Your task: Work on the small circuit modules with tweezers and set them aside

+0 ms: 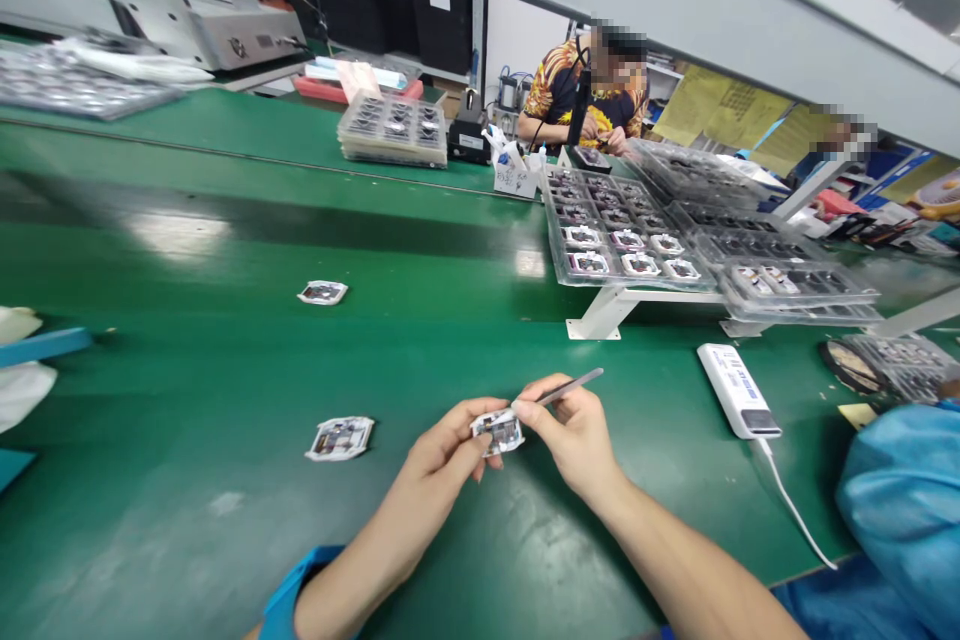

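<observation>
Up close, the left hand [450, 445] pinches a small module [499, 433] just above the green table [225, 370]. The right hand [574, 425] grips tweezers [570, 387], tip on it. Another module [340, 438] lies loose to the left. The blue print on the white power bank [739, 390] is too small to read. Parts trays [637, 284] sit farther back.

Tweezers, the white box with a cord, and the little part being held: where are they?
Tweezers [574, 385]: head view, middle of the metal shaft.
White box [733, 385]: head view, its top face.
Part [501, 434]: head view, its middle.
</observation>
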`<state>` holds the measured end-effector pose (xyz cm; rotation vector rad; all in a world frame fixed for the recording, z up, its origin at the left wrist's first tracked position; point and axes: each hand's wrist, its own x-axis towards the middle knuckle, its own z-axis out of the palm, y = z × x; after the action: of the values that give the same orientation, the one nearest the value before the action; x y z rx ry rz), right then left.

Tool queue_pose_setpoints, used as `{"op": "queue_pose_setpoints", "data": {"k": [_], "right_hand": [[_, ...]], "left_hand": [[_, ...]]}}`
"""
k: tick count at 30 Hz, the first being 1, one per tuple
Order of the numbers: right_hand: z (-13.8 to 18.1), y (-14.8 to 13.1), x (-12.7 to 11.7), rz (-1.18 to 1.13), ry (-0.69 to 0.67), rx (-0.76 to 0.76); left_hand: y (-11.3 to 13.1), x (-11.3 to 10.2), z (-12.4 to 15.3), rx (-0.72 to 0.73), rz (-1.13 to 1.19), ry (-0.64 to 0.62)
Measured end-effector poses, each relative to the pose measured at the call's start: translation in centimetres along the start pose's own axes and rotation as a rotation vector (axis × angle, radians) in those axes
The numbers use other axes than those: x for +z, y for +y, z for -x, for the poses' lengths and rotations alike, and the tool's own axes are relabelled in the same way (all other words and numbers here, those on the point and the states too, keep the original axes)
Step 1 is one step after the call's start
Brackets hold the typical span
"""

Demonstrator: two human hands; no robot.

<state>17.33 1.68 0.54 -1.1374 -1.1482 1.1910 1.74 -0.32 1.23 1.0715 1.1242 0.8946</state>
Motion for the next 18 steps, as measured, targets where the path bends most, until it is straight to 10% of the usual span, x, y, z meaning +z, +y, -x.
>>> {"op": "queue_pose_setpoints", "data": {"k": [18], "right_hand": [[0.04, -0.31, -0.25, -0.099, -0.099, -0.069]], "left_hand": [[0.21, -0.96, -0.21, 0.055, -0.107, -0.08]]}}
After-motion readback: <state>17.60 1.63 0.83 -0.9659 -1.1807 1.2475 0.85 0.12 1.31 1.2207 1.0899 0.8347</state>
